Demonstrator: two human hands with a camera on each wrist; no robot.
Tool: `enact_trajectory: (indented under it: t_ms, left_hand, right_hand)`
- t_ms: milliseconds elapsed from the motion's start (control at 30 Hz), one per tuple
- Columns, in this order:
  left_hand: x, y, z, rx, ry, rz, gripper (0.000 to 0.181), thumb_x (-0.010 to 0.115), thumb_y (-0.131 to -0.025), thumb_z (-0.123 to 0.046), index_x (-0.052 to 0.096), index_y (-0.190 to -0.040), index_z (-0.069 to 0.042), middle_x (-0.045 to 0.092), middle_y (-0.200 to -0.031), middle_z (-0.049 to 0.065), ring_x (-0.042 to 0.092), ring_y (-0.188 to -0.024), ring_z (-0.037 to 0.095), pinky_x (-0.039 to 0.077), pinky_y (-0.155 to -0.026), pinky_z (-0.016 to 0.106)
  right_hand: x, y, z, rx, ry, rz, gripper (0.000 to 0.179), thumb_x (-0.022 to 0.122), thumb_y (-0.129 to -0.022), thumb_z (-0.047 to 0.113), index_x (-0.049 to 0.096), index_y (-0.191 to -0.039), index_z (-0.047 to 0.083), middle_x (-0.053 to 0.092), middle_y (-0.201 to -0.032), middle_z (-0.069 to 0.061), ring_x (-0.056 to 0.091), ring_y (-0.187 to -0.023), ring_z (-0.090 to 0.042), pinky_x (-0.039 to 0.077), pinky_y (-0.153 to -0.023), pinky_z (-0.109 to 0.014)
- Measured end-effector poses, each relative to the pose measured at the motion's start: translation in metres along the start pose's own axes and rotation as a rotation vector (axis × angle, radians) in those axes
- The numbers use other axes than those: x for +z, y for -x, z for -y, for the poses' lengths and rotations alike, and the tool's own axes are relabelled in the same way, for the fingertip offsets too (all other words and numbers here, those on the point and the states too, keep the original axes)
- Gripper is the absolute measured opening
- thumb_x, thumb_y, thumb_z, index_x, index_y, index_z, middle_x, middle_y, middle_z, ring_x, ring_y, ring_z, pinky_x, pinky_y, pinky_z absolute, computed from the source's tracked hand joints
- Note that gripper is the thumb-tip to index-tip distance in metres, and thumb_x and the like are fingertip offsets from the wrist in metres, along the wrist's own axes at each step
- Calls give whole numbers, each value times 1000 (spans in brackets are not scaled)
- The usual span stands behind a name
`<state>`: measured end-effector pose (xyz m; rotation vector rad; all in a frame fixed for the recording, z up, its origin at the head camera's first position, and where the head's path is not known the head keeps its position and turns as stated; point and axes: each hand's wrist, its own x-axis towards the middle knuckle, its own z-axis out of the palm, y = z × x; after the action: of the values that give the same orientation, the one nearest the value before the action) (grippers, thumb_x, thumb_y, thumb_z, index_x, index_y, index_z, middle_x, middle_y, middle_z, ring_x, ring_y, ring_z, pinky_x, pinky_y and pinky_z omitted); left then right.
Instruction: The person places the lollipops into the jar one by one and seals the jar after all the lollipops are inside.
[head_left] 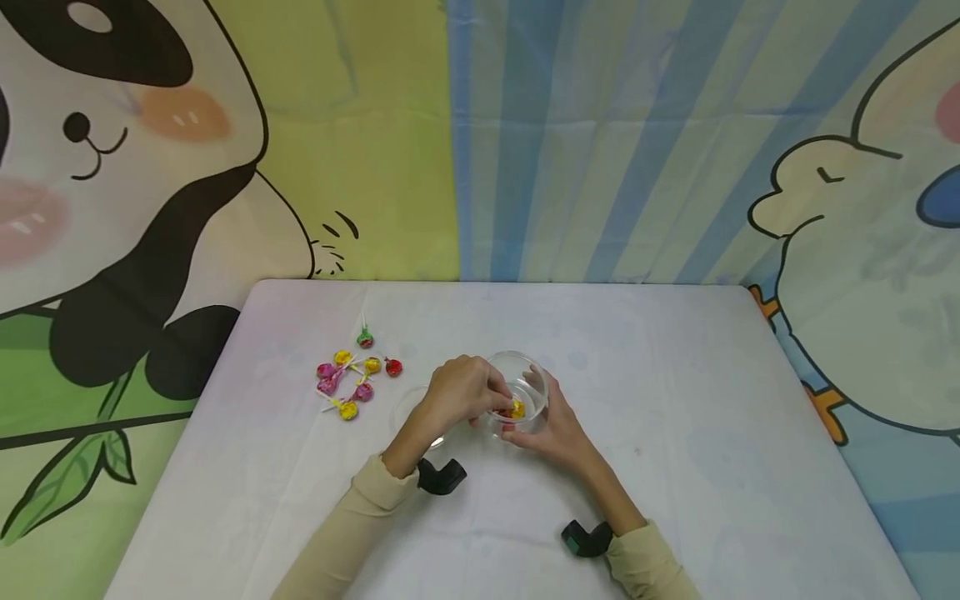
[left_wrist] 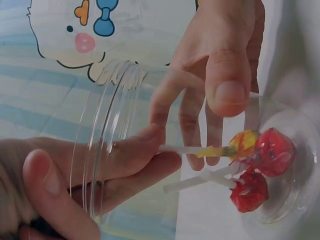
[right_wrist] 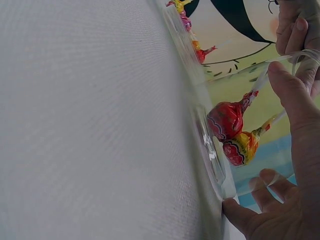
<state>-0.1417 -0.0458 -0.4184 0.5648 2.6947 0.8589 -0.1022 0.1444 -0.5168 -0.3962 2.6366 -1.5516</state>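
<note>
A clear jar (head_left: 517,367) stands on the table, with my right hand (head_left: 558,425) gripping its side. My left hand (head_left: 461,392) reaches through the jar's mouth. In the left wrist view, its fingertips pinch the white stick of a yellow lollipop (left_wrist: 243,144), whose head is low in the jar. Beside it lie two red lollipops, an upper one (left_wrist: 275,151) and a lower one (left_wrist: 249,191). From the right wrist, a red lollipop (right_wrist: 226,121) and the yellow-and-red one (right_wrist: 242,148) show through the jar wall.
Several wrapped lollipops lie loose left of my hands, among them a green one (head_left: 364,338), a red one (head_left: 393,367) and a yellow one (head_left: 347,410). A clear round lid-like piece (head_left: 401,410) lies partly under my left forearm. Cartoon-printed cloth (head_left: 585,150) stands behind the white table (head_left: 675,467).
</note>
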Motion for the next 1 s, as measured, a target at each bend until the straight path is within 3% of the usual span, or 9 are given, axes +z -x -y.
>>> enact_trajectory:
  t_ms: [200, 333, 400, 533, 633, 800, 900, 1000]
  left_hand:
    - [4, 2, -5, -25, -27, -80, 9, 79, -79, -33, 80, -82, -24, 71, -67, -11, 50, -37, 5, 39, -48, 28]
    - [8, 3, -2, 0, 16, -119, 11, 78, -80, -34, 80, -84, -24, 71, -65, -9, 49, -33, 3, 39, -44, 26]
    - [12, 5, 5, 46, 99, -157, 12, 78, -81, -34, 80, -87, -23, 73, -70, -7, 47, -32, 3, 38, -41, 25]
    - [17, 14, 29, 160, 404, -257, 15, 74, -84, -30, 79, -96, -22, 77, -89, -3, 43, -32, 5, 38, -37, 23]
    - [14, 30, 49, 223, 583, -324, 17, 72, -87, -25, 78, -100, -17, 77, -97, 3, 42, -35, 8, 39, -35, 24]
    - [2, 71, 88, 283, 595, -369, 14, 72, -85, -10, 76, -99, -9, 76, -96, 9, 45, -38, 6, 40, -35, 22]
    - [-5, 100, 119, 232, 560, -397, 15, 71, -85, -4, 75, -99, -6, 76, -94, 3, 47, -38, 5, 39, -37, 21]
    - [-7, 131, 150, 57, 546, -447, 15, 68, -89, -7, 73, -103, -3, 74, -91, -9, 49, -41, 8, 40, -40, 23]
  right_hand:
    - [-3, 0, -1, -5, 8, -9, 106, 87, -71, 30, 19, -151, 18, 41, -150, -15, 41, -137, -37, 36, -107, -60]
    - [-4, 0, 0, -2, 5, -12, 105, 86, -71, 29, 19, -150, 17, 41, -150, -15, 40, -137, -37, 37, -106, -61]
    - [-3, -1, 0, -2, 10, -12, 104, 86, -71, 29, 19, -150, 17, 42, -149, -15, 40, -137, -37, 37, -106, -61]
    - [-1, -2, 1, -4, 12, -11, 106, 87, -70, 26, 19, -150, 15, 43, -148, -17, 41, -138, -38, 36, -107, -61]
    - [0, -2, 2, 7, 14, -13, 106, 87, -69, 25, 21, -150, 15, 43, -148, -17, 42, -137, -38, 34, -109, -61]
    - [1, -3, 2, 45, 17, -16, 105, 88, -68, 26, 22, -149, 16, 44, -149, -13, 41, -138, -36, 32, -111, -60]
    - [1, -3, 1, 47, 14, -13, 105, 88, -68, 26, 22, -149, 17, 44, -149, -13, 41, -138, -35, 33, -111, -60]
    - [0, -2, 0, 35, 11, -11, 105, 88, -68, 27, 22, -149, 16, 44, -148, -14, 41, -138, -36, 34, -110, -60]
